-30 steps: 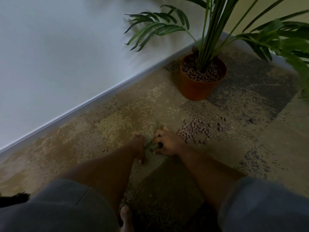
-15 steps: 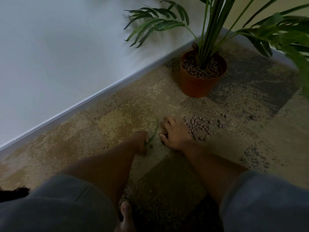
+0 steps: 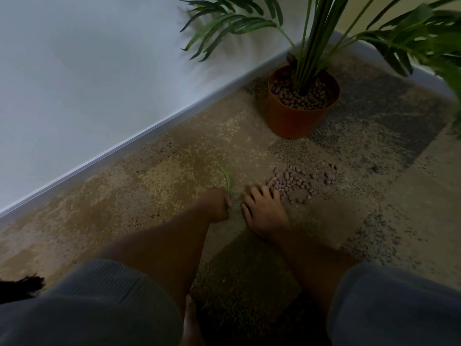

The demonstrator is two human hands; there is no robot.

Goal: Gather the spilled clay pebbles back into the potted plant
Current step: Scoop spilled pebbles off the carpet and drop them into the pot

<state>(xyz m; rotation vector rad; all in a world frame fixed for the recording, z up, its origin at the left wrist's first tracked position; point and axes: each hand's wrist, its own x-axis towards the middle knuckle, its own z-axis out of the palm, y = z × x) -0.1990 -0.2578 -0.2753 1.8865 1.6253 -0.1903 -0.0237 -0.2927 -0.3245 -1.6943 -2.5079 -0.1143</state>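
A loose pile of brown clay pebbles (image 3: 291, 183) lies on the mottled carpet, with a few strays (image 3: 330, 174) to its right. Behind it stands an orange pot (image 3: 291, 121) with a green palm plant (image 3: 314, 38) and more pebbles around the stems. My left hand (image 3: 215, 203) is closed around a thin green leaf strip (image 3: 228, 181) that sticks up toward the wall. My right hand (image 3: 264, 211) rests palm down on the carpet, fingers spread, its fingertips touching the near-left edge of the pile.
A white wall with a skirting board (image 3: 129, 143) runs diagonally along the left. Palm fronds (image 3: 411, 43) hang over the upper right. My knees in grey shorts (image 3: 99, 303) fill the bottom, with a bare foot (image 3: 190, 323) between them.
My right hand has slid forward and rightward from beside my left hand to the pile's edge, fingers spreading. The left hand has kept the green leaf, which now points up.
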